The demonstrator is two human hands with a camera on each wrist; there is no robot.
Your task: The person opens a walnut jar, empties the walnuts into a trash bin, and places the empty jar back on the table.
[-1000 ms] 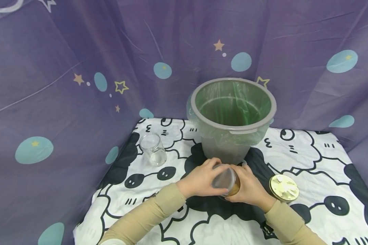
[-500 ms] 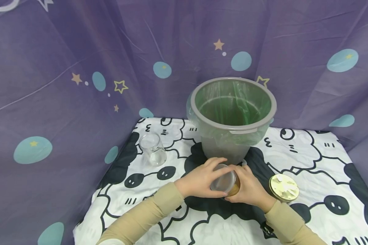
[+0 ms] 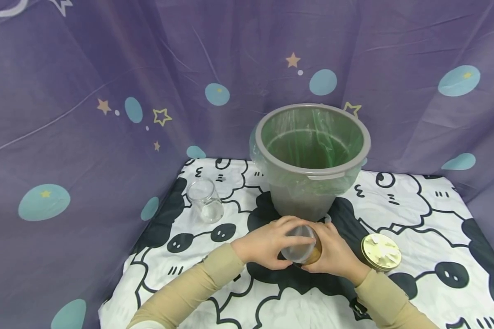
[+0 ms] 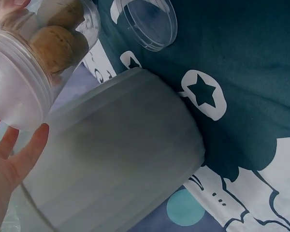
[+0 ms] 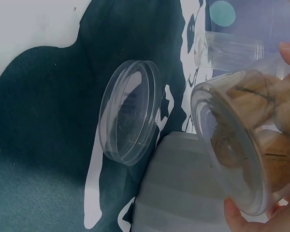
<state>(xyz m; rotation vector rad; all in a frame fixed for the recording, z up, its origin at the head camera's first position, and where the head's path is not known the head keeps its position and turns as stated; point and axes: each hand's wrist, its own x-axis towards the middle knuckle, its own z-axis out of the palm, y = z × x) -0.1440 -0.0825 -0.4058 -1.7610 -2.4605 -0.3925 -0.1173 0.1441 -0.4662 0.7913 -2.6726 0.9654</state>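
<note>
A clear plastic jar [image 3: 298, 252] of walnuts [image 5: 278, 162] is tilted on its side between both hands, in front of the bin. My right hand [image 3: 335, 252] grips the jar's walnut-filled side near its base. My left hand [image 3: 265, 244] spreads its bent fingers round the jar's cloudy, ridged end, one finger lying across it. In the left wrist view, fingertips touch that end's rim. A clear round lid [image 5: 129, 113] lies below the jar on the cloth in both wrist views. In the head view the hands mostly hide it.
A grey bin [image 3: 302, 198] with a green liner stands just beyond the hands. An upright clear jar [image 3: 206, 203] is at the left. A gold round lid [image 3: 381, 252] lies right of the right forearm. The patterned cloth [image 3: 296, 310] covers the table.
My left hand's fingers have shifted on the jar's cloudy end: one finger now crosses it, and the thumb has moved left and down. My right hand holds its place.
</note>
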